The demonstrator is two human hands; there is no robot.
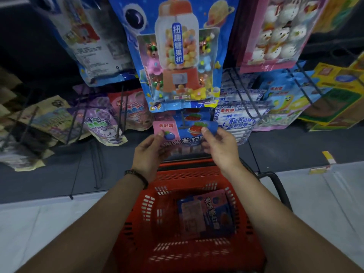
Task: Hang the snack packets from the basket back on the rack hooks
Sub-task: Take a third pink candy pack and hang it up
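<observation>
Two-handed grip on one packet. Thumb of left hand pinches the pink top-left corner, fingers behind. Packet upright, pink and blue, held above the far rim of the red basket and just below the large blue bag hanging on the rack. Black hook crosses the packet's top edge; possibly through its hole, but blur prevents confirmation. Thumb of right hand clamps the blue top-right corner. More packets lie flat in the basket.

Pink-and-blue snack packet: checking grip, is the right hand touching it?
Touching. Head view shows the right hand pinching the pink-and-blue snack packet at its top corner.
</observation>
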